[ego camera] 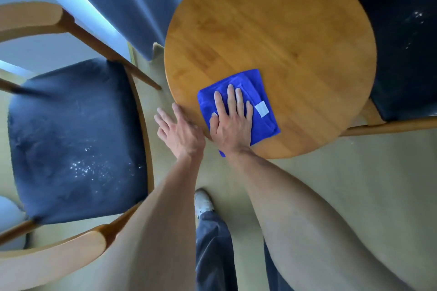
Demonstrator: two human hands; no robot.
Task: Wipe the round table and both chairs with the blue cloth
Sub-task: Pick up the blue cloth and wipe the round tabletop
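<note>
The cloth (238, 106) lies folded into a thick square pad at about 7 o'clock on the worktop (272, 30), with its near corner hanging just past the rim and a white tag at its right side. It looks like soft terry or microfibre: light, limp and quick to bunch or unfold if pulled by one corner, so it is best driven from above with a flat palm spread over the middle of the pad, or pinched through all its layers when lifted. The right hand (233, 123) does just that, lying flat on the cloth with fingers straight and slightly spread, pressing rather than gripping. The left hand (179, 130) rests open at the worktop's edge at about 8 o'clock, fingers straight, touching the rim and holding nothing; it likely steadies the small worktop against the push. The varnished wood looks smooth, so the pad should slide easily and may slip out from under a light palm. The left chair (78, 139) at 9 o'clock and the right chair (402, 42) at 3 o'clock both carry pale specks on dark seats, so they appear not yet wiped.
</note>
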